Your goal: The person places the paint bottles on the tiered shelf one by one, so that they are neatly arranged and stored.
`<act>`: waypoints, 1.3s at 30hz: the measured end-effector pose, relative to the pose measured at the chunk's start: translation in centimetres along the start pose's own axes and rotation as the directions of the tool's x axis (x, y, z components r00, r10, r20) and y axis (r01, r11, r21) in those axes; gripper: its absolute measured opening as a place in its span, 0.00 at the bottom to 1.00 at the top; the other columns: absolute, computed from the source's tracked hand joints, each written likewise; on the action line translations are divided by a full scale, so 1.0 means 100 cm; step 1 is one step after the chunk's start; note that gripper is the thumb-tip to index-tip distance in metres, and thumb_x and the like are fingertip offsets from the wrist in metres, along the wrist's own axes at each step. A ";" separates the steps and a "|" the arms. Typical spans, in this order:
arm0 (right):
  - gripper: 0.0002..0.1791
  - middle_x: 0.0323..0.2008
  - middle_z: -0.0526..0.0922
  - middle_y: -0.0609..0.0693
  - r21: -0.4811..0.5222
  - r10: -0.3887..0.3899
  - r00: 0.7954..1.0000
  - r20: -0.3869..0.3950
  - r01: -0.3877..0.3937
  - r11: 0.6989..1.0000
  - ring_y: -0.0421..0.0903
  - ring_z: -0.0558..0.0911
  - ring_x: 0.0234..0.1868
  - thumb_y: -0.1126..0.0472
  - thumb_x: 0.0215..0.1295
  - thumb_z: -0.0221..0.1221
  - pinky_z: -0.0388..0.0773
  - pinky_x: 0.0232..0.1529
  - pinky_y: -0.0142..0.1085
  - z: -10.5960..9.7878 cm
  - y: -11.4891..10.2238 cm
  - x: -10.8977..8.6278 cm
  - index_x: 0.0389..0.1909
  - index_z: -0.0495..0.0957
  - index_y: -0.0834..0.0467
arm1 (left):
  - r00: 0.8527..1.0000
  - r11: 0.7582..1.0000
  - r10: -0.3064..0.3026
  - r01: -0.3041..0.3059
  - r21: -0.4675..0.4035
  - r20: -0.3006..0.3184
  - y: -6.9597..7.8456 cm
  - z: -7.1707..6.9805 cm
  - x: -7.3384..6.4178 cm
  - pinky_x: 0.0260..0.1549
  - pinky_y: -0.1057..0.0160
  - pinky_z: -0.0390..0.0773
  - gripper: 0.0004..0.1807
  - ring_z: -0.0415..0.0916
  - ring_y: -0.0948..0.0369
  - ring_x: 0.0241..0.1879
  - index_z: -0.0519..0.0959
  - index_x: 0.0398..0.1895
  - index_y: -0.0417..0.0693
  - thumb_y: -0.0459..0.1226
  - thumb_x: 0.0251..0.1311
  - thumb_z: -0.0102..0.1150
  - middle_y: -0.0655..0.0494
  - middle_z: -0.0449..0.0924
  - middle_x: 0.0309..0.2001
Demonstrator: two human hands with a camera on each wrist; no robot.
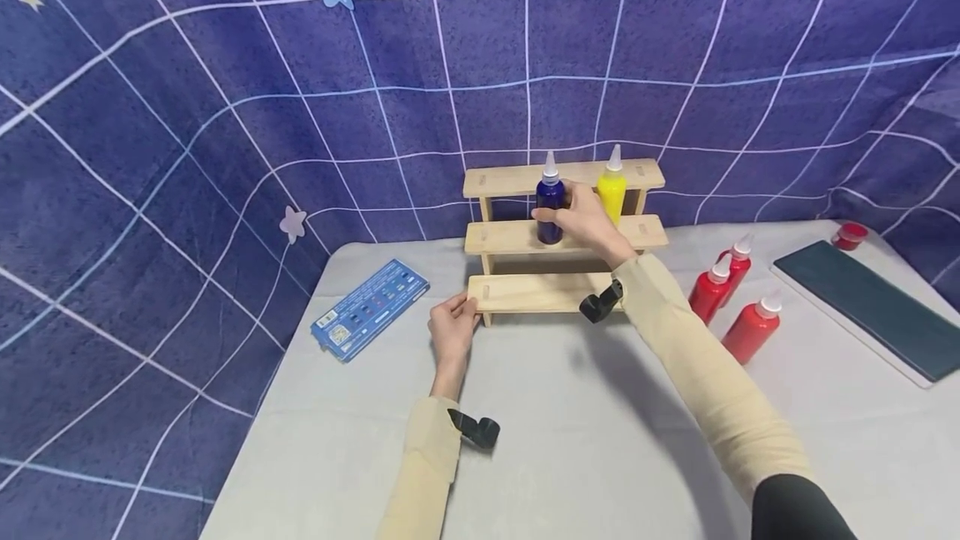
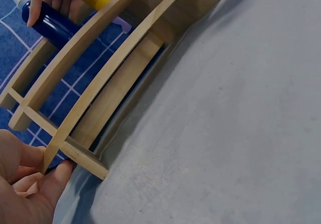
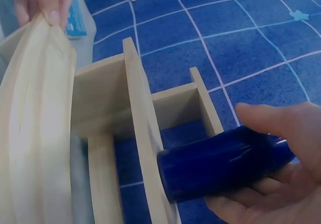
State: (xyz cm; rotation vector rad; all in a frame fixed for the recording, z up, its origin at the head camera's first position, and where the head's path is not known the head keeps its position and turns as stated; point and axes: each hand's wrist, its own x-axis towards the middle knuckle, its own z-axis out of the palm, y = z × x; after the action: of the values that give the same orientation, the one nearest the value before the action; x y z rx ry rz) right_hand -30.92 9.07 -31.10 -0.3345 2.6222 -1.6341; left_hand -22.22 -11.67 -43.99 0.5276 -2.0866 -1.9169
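Your right hand [image 1: 588, 219] grasps the dark blue bottle [image 1: 550, 195] round its body, thumb on one side and fingers on the other; the bottle is upright with its base at the middle shelf [image 1: 498, 237] of the wooden rack, though whether the shelf takes its full weight cannot be told. The side grip appears chosen to keep the nozzle clear and the base free to sit flat. Your left hand [image 1: 453, 330] pinches the left end of the bottom shelf [image 1: 525, 294] between thumb and fingers, presumably to steady the light frame against a nudge. The yellow bottle [image 1: 612, 194] is to the right of the blue one, its base hidden behind your right hand and wrist. Three red bottles [image 1: 752, 330] are grouped on the counter [image 1: 525, 440] right of the rack, seemingly within easy reach of your right arm. Materials: the rack is pale, smooth wood with visible grain, its narrow boards round-cornered and stepped in three tiers. The bottles are glossy cylinders with tapered, whitish nozzles. The counter is covered in matt, pale cloth, faintly creased. The blue packet [image 1: 371, 307] at left is flat, oblong and printed; the dark slab [image 1: 862, 298] at right is flat and pale-edged.
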 end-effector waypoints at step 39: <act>0.40 0.68 0.70 0.58 0.102 -0.135 0.936 -0.325 0.177 0.979 0.52 0.70 0.68 0.61 0.61 0.67 0.68 0.70 0.39 -0.122 -0.012 -0.149 0.73 0.61 0.53 | 0.999 0.999 0.031 -0.031 0.010 0.016 -0.003 0.005 0.004 0.39 0.71 0.86 0.17 0.82 0.47 0.48 0.77 0.55 0.29 0.29 0.65 0.57 0.32 0.81 0.48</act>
State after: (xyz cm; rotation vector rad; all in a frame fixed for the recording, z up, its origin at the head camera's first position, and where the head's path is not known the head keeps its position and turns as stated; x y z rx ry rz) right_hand -17.94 22.33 -25.78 -0.3043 2.7514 -2.0580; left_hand -22.81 -11.39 -44.39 0.4803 -2.1026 -1.9006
